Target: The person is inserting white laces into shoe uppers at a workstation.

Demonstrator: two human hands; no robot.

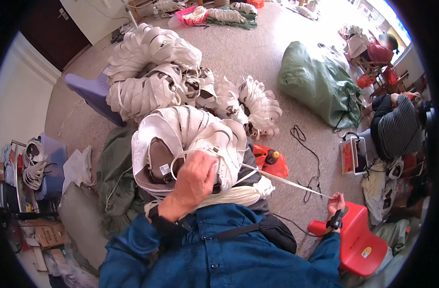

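A bundle of white shoe uppers (181, 122), nested one in another, rests on my lap. The nearest shoe upper (225, 165) has a white lace through its edge. My left hand (196, 178) is closed at that upper's opening, its fingertips partly hidden, with a loop of lace beside it. Out to the right, my right hand (335, 204) pinches the end of the white shoelace (286, 180), which runs taut from the upper. Inside the bundle's left end show a brown lining (161, 156) and a small white label. A hank of loose white laces (250, 192) lies across my lap.
More bundled uppers (152, 57) are heaped ahead on a purple chair (92, 93) and beyond. A green sack (315, 81) stands at far right, a red stool (361, 242) near my right arm. An orange bag (272, 163) holds a bottle. Other people sit at right.
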